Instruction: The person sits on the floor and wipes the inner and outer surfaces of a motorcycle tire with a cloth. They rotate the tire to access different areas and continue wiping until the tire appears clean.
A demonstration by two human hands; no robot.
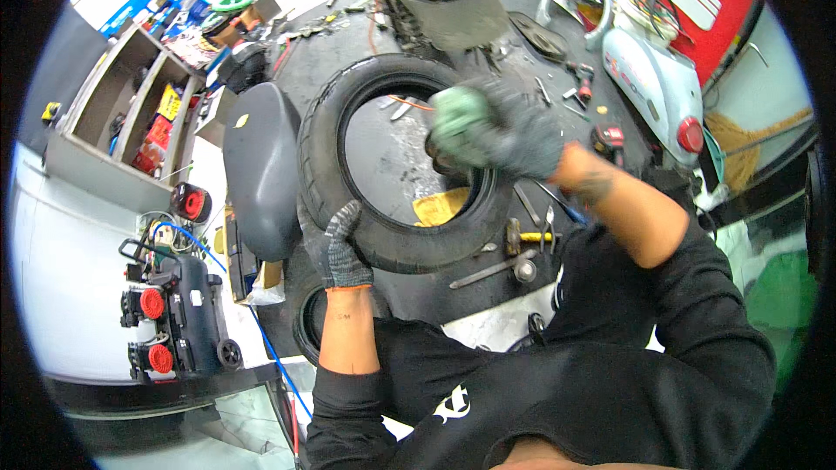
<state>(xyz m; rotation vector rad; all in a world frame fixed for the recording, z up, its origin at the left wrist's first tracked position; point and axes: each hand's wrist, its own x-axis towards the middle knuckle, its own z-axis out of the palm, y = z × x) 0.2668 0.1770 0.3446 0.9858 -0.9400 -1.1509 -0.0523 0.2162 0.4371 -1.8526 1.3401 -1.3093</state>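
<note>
Mostly, a dark work mat (414, 298) spreads beneath everything within reach. On it lies a black scooter tyre (392, 242), flat on its side, its open middle showing the mat. Just left of the tyre rests a long dark grey scooter seat (261, 176). A second, smaller-looking tyre (306, 324) sits nearer the person, partly hidden by the left forearm.

The left hand (338, 251), in a grey knit glove, is against the near left part of the scooter tyre. One digit lies up along the sidewall; the other fingers are hidden, so I cannot tell whether they are spread or clamped. The right hand (525, 135), gloved in grey too, is over the tyre's right side, fingers closed around a bunched green cloth (461, 124). The tyre lies below those fingers; whether the cloth touches it, I cannot tell.

A flat yellow piece (441, 208) shows inside the near rim of the tyre's opening. Just right of the tyre lies a yellow-handled hammer (529, 237).
</note>
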